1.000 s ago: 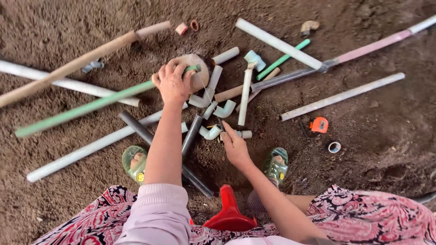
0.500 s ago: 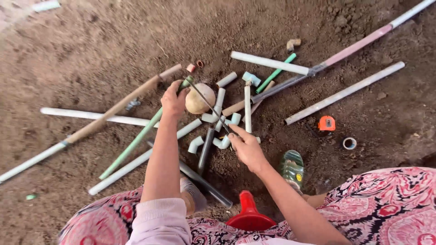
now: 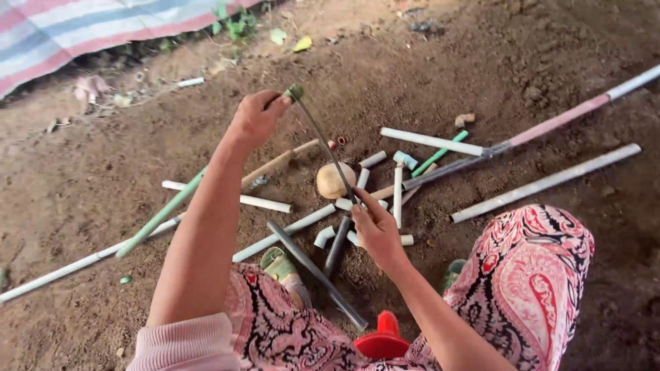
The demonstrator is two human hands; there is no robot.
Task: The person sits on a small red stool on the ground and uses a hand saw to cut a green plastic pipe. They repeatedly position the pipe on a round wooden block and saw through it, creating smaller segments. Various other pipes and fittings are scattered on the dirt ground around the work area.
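My left hand point(image 3: 256, 120) is raised above the dirt, closed on the green-wrapped end of a thin dark blade point(image 3: 324, 145). The blade slants down to my right hand point(image 3: 377, 230), which pinches its lower end just above the pile of pipe pieces. Below the blade lie a round tan lump point(image 3: 333, 181), short white pipe stubs point(image 3: 397, 196) and white elbow fittings point(image 3: 323, 237). A dark grey pipe point(image 3: 313, 271) lies near my knees.
Long white pipes point(image 3: 546, 182), a green pipe point(image 3: 161, 214) and a pink-and-white pipe point(image 3: 570, 113) are scattered over the bare soil. A red plastic object point(image 3: 381, 338) sits between my legs, beside a green sandal point(image 3: 280, 264). A striped tarp point(image 3: 82, 27) lies at the far left.
My left hand has risen from the pile, lifting the blade's green end up and to the left. My right hand took the blade's lower end. The view tilted up.
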